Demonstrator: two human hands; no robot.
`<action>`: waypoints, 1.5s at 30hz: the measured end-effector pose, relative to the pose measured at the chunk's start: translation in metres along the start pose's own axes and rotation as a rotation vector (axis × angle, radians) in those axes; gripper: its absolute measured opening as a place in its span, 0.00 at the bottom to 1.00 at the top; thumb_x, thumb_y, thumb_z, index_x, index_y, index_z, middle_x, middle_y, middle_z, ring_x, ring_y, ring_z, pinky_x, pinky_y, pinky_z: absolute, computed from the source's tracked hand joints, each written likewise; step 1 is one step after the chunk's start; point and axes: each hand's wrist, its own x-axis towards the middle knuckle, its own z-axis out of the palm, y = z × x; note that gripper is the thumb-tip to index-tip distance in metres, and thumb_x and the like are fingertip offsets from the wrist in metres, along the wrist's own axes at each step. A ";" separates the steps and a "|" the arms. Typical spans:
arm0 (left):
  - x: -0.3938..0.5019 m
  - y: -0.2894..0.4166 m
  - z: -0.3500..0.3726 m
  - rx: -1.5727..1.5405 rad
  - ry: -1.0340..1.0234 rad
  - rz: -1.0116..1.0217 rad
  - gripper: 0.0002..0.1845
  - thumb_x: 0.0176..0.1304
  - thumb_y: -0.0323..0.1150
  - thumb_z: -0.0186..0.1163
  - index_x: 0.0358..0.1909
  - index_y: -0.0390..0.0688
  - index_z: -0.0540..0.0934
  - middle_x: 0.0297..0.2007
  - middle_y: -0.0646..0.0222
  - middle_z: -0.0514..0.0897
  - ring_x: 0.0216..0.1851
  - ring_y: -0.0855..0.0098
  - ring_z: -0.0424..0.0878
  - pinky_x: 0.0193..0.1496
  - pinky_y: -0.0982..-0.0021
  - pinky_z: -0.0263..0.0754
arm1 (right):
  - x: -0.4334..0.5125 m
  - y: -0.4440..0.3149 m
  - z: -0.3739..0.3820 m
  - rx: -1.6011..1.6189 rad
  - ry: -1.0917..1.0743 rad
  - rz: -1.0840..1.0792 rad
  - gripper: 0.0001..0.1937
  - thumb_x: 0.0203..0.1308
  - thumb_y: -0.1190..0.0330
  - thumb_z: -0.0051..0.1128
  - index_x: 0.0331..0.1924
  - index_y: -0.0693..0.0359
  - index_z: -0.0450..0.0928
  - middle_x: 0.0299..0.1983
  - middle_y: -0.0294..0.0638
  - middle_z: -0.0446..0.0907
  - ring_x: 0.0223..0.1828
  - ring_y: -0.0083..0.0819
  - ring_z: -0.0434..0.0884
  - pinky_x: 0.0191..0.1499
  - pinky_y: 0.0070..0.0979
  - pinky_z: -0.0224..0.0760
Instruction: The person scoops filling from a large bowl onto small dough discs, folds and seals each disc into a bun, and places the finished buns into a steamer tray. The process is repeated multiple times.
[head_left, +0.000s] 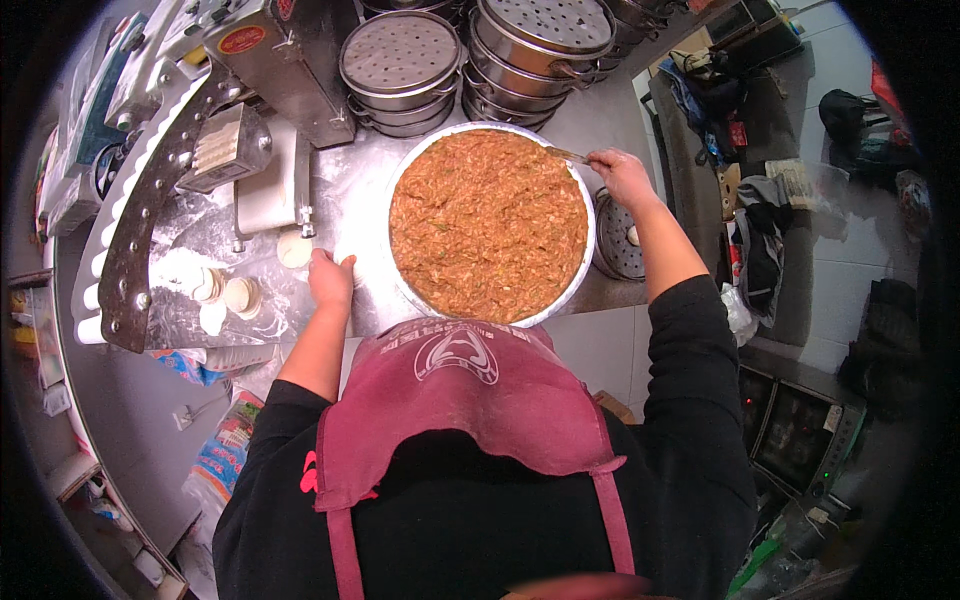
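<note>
A wide round metal basin (590, 225) full of minced filling (487, 225) stands before me at the table's front edge. My right hand (621, 176) grips a thin filling spatula (570, 155), its tip over the basin's right rim at the filling. Left of the basin, my left hand (331, 279) is at the edge of a round dough wrapper (294, 249), thumb apart from the fingers. An orange smear shows on that thumb. The wrapper lies just below the short belt (266, 191) of a dough machine. Small stacks of wrappers (241, 295) sit farther left on the floured steel.
Stacked steel steamers (401, 52) with perforated tops rise behind the basin, with taller stacks (517, 67) beside them. A perforated lid (619, 236) with a knob is right of the basin. The machine's roller frame (135, 225) borders the left side. Flour bags (225, 442) are below the table.
</note>
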 end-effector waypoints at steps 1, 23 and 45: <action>0.000 0.000 0.001 -0.009 0.016 0.011 0.27 0.49 0.42 0.73 0.42 0.37 0.72 0.41 0.48 0.80 0.45 0.47 0.79 0.49 0.54 0.73 | 0.000 0.001 0.001 0.008 -0.010 -0.018 0.11 0.61 0.65 0.56 0.44 0.57 0.84 0.43 0.43 0.83 0.47 0.43 0.80 0.53 0.34 0.72; 0.009 -0.018 0.009 0.079 -0.116 -0.104 0.30 0.52 0.52 0.69 0.38 0.30 0.78 0.36 0.44 0.84 0.43 0.46 0.82 0.48 0.55 0.75 | -0.015 -0.001 0.013 -0.015 -0.008 -0.049 0.11 0.63 0.62 0.54 0.44 0.54 0.84 0.42 0.42 0.83 0.47 0.41 0.80 0.50 0.35 0.73; 0.015 -0.027 0.025 -0.588 -0.203 -0.229 0.15 0.59 0.39 0.60 0.31 0.33 0.76 0.27 0.55 0.81 0.28 0.61 0.80 0.32 0.63 0.73 | -0.099 -0.116 0.031 -0.055 0.128 0.125 0.09 0.60 0.67 0.52 0.35 0.62 0.81 0.36 0.51 0.82 0.40 0.52 0.81 0.47 0.44 0.74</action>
